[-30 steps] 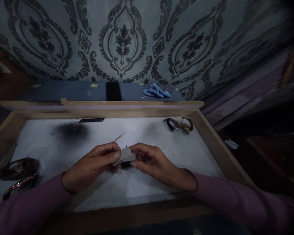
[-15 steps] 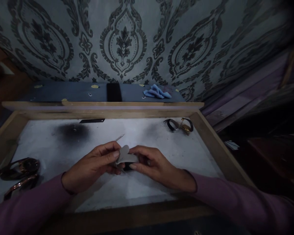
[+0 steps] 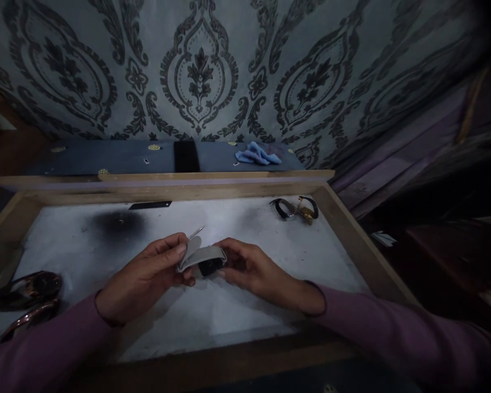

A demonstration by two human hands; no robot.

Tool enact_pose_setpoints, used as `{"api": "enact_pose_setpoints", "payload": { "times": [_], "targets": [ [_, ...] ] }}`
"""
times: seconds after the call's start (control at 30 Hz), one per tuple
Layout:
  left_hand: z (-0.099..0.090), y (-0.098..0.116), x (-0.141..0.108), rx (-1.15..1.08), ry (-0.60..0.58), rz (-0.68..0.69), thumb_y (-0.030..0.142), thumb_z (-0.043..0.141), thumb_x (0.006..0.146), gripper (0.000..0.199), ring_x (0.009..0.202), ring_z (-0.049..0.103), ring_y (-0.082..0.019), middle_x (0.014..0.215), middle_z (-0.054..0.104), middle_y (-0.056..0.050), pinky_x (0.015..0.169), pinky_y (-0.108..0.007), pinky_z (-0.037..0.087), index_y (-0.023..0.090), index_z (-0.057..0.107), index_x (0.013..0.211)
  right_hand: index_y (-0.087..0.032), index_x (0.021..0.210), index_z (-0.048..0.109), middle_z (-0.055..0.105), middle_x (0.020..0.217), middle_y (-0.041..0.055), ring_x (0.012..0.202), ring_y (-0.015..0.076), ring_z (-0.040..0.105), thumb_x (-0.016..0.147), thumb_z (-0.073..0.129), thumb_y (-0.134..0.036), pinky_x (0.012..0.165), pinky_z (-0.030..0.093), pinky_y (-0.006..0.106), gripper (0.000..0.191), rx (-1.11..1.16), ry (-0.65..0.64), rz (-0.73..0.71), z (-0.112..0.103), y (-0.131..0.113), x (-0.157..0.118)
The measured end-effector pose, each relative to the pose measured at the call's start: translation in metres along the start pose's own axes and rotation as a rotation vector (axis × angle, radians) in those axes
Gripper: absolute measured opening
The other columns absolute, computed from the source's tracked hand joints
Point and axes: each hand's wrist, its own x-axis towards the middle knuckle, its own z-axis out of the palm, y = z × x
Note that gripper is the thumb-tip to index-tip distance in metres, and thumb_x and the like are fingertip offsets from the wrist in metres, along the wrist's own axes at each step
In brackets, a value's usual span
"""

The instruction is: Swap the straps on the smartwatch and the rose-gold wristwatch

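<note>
In front of me, above the white tray floor, is a wristwatch (image 3: 211, 265) with a pale grey strap and a dark case. My left hand (image 3: 149, 273) is closed on the strap's left end, thumb on top. The right hand (image 3: 257, 270) curves round the watch's other end, with thumb and fingers gripping it. A grey strap end (image 3: 193, 246) sticks up beside the left fingertips. Just beyond them shows a thin metal tool tip (image 3: 196, 232); I cannot tell if the left hand holds it or it lies in the tray.
A wooden-rimmed tray (image 3: 225, 190) surrounds the work area. Two watches (image 3: 292, 209) lie at its back right, others (image 3: 45, 284) at the left. A black blade-like strip (image 3: 150, 205) is at the back. On the ledge behind are a dark phone-like slab (image 3: 186, 156) and a blue cloth (image 3: 257, 154).
The watch has turned in my hands, so its strap loop and dark case show more. My right fingers have moved from the strap's top towards its right end. The view has shifted slightly.
</note>
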Motion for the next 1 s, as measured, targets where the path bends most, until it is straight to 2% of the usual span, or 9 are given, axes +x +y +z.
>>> {"api": "enact_pose_setpoints", "payload": {
  "times": [0.13, 0.3, 0.47, 0.63, 1.0],
  "targets": [
    [0.0012, 0.0012, 0.0006, 0.104, 0.001, 0.021, 0.043, 0.07, 0.086, 0.028, 0.064, 0.044, -0.01, 0.071, 0.046, 0.004, 0.068, -0.025, 0.043, 0.018, 0.058, 0.079, -0.017, 0.104, 0.063, 0.054, 0.075, -0.0019, 0.066, 0.011, 0.05, 0.088, 0.067, -0.035, 0.062, 0.044, 0.024, 0.024, 0.061, 0.052, -0.05, 0.0003, -0.0043, 0.0001],
    [0.0026, 0.003, -0.0016, 0.399, -0.024, 0.048, 0.042, 0.063, 0.09, 0.027, 0.067, 0.046, -0.011, 0.07, 0.049, 0.003, 0.067, -0.025, 0.04, 0.018, 0.058, 0.078, -0.023, 0.11, 0.066, 0.052, 0.085, -0.0007, 0.069, 0.0106, 0.05, 0.088, 0.068, -0.035, 0.063, 0.047, 0.025, 0.025, -0.144, 0.13, -0.243, -0.0005, -0.0037, -0.0027],
    [0.0083, 0.0062, -0.0034, 0.521, -0.01, 0.064, 0.039, 0.059, 0.089, 0.027, 0.066, 0.043, -0.012, 0.068, 0.045, 0.004, 0.066, -0.026, 0.037, 0.018, 0.053, 0.074, -0.022, 0.112, 0.064, 0.057, 0.096, 0.0029, 0.067, 0.0095, 0.052, 0.091, 0.064, -0.034, 0.061, 0.049, 0.024, 0.024, -0.234, 0.125, -0.324, 0.0013, -0.0029, -0.0051],
    [0.0087, 0.0038, -0.0038, 0.628, 0.001, 0.05, 0.037, 0.055, 0.089, 0.025, 0.066, 0.04, -0.012, 0.068, 0.044, 0.004, 0.063, -0.026, 0.033, 0.019, 0.051, 0.073, -0.021, 0.116, 0.063, 0.059, 0.082, 0.0005, 0.065, 0.0108, 0.054, 0.094, 0.06, -0.036, 0.06, 0.05, 0.024, 0.027, -0.314, 0.066, -0.352, 0.005, -0.0027, -0.0066],
    [0.0101, 0.0045, -0.0022, 0.701, -0.036, 0.036, 0.033, 0.056, 0.085, 0.027, 0.061, 0.031, -0.011, 0.064, 0.035, 0.006, 0.057, -0.025, 0.027, 0.019, 0.044, 0.066, -0.013, 0.123, 0.062, 0.067, 0.083, 0.0053, 0.065, 0.0128, 0.06, 0.098, 0.055, -0.034, 0.06, 0.053, 0.025, 0.034, -0.502, 0.046, -0.457, 0.009, 0.0023, -0.0064]
  ]
}}
